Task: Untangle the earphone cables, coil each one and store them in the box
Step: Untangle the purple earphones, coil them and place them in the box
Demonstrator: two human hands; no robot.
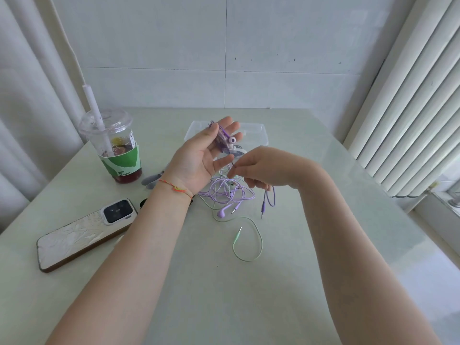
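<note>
Head view: early-to-mid task by my read; one cable being coiled, rest not sorted.
Drink cup (117,148): 10 o'clock on the worktop (311,282), straw in lid, not part of the job.
Phone (84,235): 8 o'clock, face down, beside the left forearm.
Left hand (201,155): raised at centre, palm toward camera, fingers (225,125) straight and spread; purple cable coil (221,140) wound around them, one purple earbud (233,139) showing at its right edge. Looks like a winding form, not a pinch.
Box (258,135): clear plastic, 12 o'clock, behind the left hand. Contents mostly hidden by the hand; cannot tell if anything is stored yet.
Tangle (229,192): purple and pale green cables looped together on the worktop below both hands, purple earbud and jack at its 6 o'clock edge. Not separated.
Green cable (249,242): loose loop with its jack trailing to 6 o'clock of the tangle, uncoiled.
Right hand (261,168): just right of the left palm, thumb and forefinger pinching a thin purple strand; other fingers curled.
Purple tail (270,197): hangs from the right hand, jack end down near 3 o'clock of the tangle.
Done: partial coil of one purple set.
Left: finish that coil, free the tangle, coil the others, box all.
</note>
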